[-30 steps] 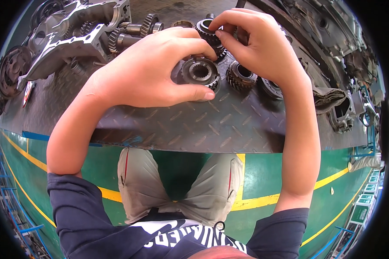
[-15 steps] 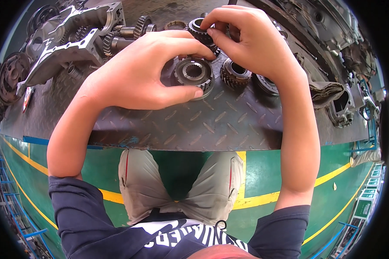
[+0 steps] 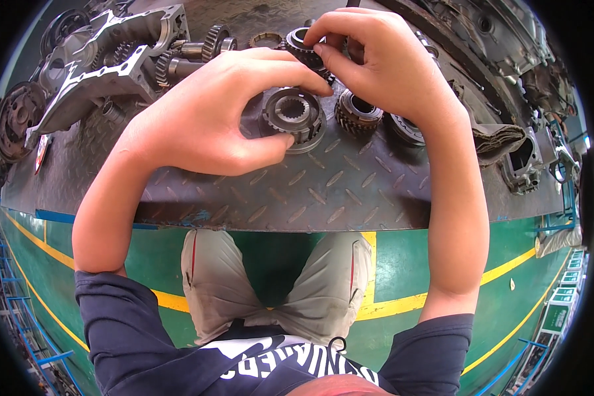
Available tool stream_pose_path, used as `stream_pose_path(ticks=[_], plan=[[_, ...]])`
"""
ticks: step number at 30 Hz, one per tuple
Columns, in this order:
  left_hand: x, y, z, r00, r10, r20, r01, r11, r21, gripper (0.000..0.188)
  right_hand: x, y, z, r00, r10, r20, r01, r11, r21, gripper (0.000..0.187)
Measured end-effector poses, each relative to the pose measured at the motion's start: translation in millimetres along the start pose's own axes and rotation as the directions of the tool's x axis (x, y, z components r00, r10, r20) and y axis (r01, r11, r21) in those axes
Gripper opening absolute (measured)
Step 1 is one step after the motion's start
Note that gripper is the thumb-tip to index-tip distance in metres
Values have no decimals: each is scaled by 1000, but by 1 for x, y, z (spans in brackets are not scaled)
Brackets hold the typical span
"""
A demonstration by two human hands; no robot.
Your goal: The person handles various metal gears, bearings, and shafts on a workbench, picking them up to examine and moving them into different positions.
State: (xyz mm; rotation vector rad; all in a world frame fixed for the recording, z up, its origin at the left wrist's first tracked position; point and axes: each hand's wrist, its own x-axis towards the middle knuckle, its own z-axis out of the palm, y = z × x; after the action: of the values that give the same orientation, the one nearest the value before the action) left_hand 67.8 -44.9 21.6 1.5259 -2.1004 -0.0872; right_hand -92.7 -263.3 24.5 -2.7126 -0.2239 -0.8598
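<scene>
A: Which step appears to be in hand?

B: Judging by the hands, loose parts are being handled, one by each. The splined hub (image 3: pixel 293 124) is laid bore-up on the worktop (image 3: pixel 297 198), about midway between its left and right ends and set back from the near edge.

A: And how is it held?

B: Loosely, if at all. It is half encircled by the left hand (image 3: pixel 211 112): the thumb is brought to the near rim, the fingers are stretched past the far rim, and a wide gap is left between. Whether the rim is pressed cannot be told.

A: What is taken by the right hand (image 3: pixel 389 63)?

B: The dark gear (image 3: pixel 297 41), farther from the near edge. Its right rim appears pinched between thumb and forefinger; how firmly cannot be told.

A: What is called for by the next move?

B: If the hub is to be shifted, the left fingers probably need to be drawn in. If the gear is to be raised, a straight lift seems wanted, so that the squat gear (image 3: pixel 356 121), just right of the hub, is not knocked.
</scene>
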Motion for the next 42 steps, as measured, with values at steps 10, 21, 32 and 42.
stream_pose_path(ticks=[10,21,32,42], plan=[[1,-4,0,998,63,15,-63,997,-33,74,1,-4,-1,1000,10,-6,-10,1000,22,17],[-3,-1,-1,999,-43,-25,45,995,85,58,0,-17,-4,999,-34,4,35,998,-43,24],[-4,-16,3,997,-43,-70,56,978,203,28,-1,-5,5,997,68,-29,-67,997,44,14],[-7,-11,-11,992,-121,19,118,984,135,47,-2,-20,-10,914,151,377,-278,909,310,22]])
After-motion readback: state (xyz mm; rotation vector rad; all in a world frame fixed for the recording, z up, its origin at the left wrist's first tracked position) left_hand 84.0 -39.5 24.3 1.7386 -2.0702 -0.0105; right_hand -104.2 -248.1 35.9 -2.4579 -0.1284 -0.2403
